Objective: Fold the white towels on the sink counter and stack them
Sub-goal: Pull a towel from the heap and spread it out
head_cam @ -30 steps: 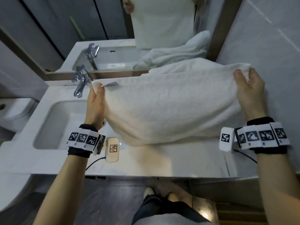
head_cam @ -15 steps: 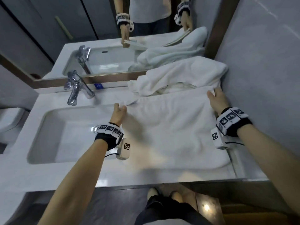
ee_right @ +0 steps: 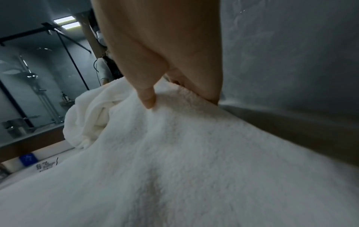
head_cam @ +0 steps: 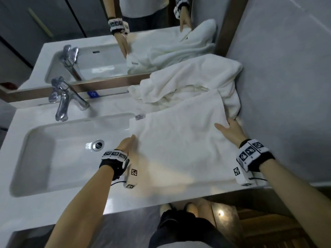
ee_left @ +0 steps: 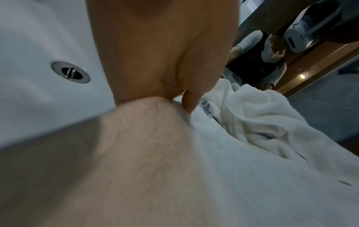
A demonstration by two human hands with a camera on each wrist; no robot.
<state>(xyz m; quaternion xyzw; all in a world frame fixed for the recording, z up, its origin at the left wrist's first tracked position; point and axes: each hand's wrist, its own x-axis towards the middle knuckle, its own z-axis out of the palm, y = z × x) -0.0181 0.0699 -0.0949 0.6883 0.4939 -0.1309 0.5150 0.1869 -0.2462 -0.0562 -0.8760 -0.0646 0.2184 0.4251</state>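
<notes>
White towel (head_cam: 180,140) lies spread at frame centre on the desk (head_cam: 71,203), left hand (head_cam: 128,144) and right hand (head_cam: 230,130) pinching its side edges, its left edge overhanging the basin (head_cam: 53,149), liable to slide in.

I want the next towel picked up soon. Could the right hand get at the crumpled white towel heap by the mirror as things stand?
Probably yes. The right hand rests at the flat white towel's far right edge, the crumpled white towel heap lies just beyond, and nothing stands between them.
</notes>
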